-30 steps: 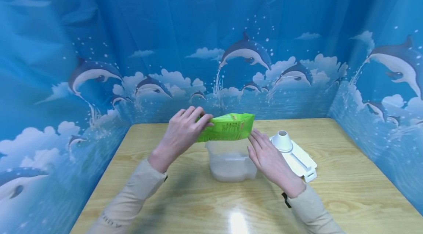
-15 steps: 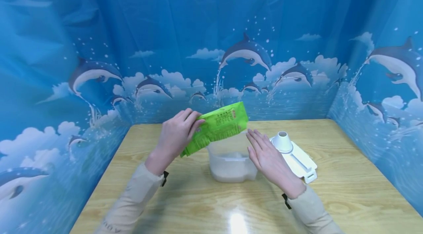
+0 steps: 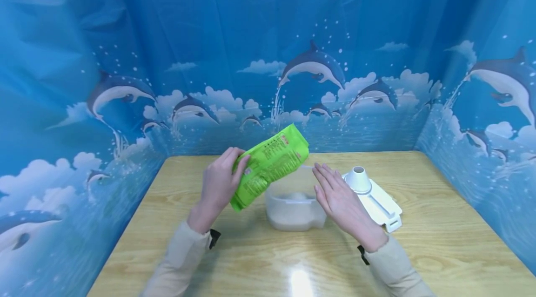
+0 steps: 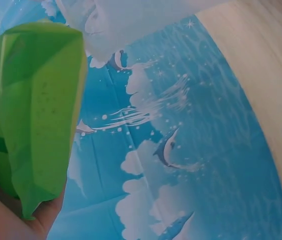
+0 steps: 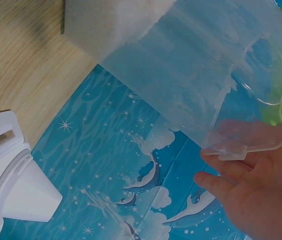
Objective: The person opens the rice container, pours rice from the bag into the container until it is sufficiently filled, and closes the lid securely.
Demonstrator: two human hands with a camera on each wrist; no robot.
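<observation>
A bright green printed bag (image 3: 272, 164) slants above the table, its right end higher than its left. My left hand (image 3: 218, 179) grips it, thumb on the near face. In the left wrist view the bag (image 4: 41, 110) narrows to a folded tip at the palm. Below and beside it stands a translucent plastic container (image 3: 295, 218) with whitish contents in its bottom. My right hand (image 3: 342, 201) is held with straight fingers at the container's right side. The right wrist view shows those fingers against the container's rim (image 5: 261, 149), partly seen through the clear wall.
Right of the container lies a white lid (image 3: 383, 208) with a hollow cone-shaped spout (image 3: 358, 179) on top. A wood-grain table (image 3: 234, 259) carries everything. Behind and to both sides hangs a blue dolphin-print curtain (image 3: 251, 22).
The left hand has drawn the green bag left and turned it from nearly level to slanted, its left end now lower. The right hand has stayed at the container.
</observation>
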